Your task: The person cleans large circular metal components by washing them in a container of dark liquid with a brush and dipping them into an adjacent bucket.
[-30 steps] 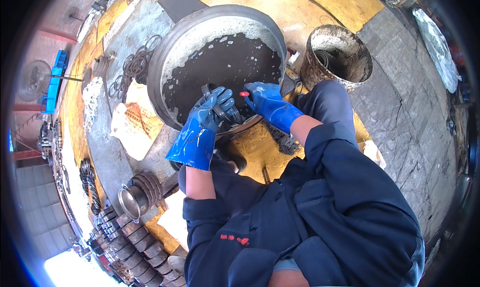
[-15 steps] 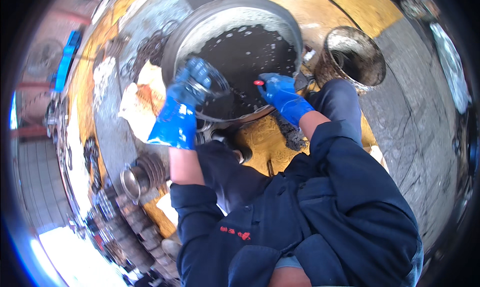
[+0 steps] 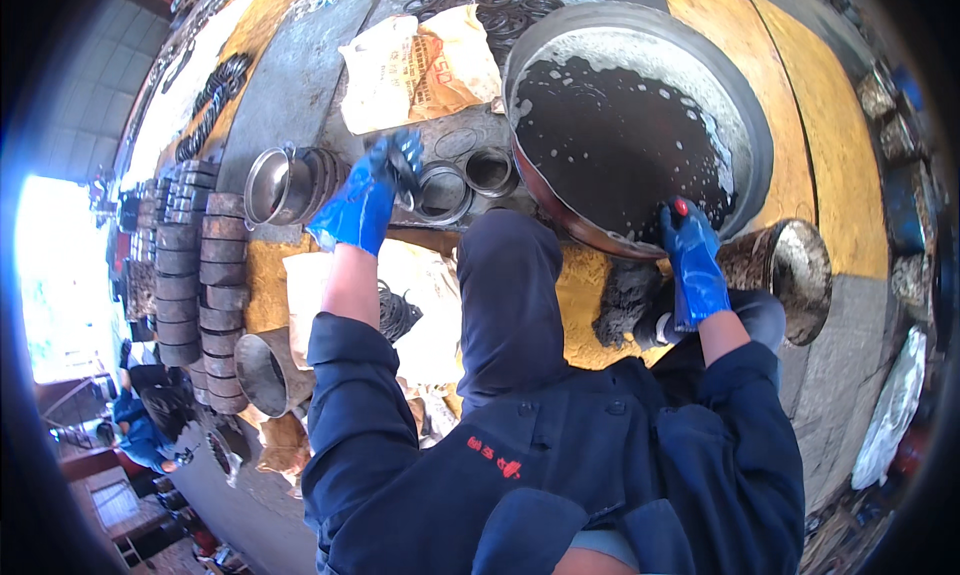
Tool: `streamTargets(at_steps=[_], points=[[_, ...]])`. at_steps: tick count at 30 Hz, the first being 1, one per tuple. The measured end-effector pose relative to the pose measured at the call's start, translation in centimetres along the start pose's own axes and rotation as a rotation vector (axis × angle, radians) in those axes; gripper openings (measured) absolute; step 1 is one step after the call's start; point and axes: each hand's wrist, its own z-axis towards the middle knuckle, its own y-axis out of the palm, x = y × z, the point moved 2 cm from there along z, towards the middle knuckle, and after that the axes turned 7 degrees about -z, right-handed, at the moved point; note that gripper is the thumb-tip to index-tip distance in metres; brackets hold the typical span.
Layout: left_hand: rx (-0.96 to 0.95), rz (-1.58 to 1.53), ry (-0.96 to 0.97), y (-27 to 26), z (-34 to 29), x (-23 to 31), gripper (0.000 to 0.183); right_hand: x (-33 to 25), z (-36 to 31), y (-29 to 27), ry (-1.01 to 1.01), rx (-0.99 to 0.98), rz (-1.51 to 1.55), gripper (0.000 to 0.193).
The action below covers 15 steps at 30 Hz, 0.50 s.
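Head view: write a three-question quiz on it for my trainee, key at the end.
1. True or false: the left hand is inside the large round basin.
2. Multiple choice: in the picture, which lies left of the basin? A: the stained bucket; B: the printed sack; C: the clear plastic sheet.
3. Fill in: the right hand wears a ___ glove.
Key: 1 false; 2 B; 3 blue.

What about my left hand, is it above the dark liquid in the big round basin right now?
No, your left hand is outside the basin, off to its left near the printed sack.
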Motion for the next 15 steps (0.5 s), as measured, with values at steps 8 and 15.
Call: streamTargets(at_steps=[8, 15], points=[[0.449, 0.237, 0.106, -10.6, -1.5, -3.2, 0.024, 3.2, 0.2, 1.5, 0.008, -0.103, 0.118, 0.03], [0.683, 1.78, 0.056, -7.2, 1.5, -5.8, 0.031, 4.1, -0.1, 2.0, -0.01, -0.058, 0.102, 0.031]])
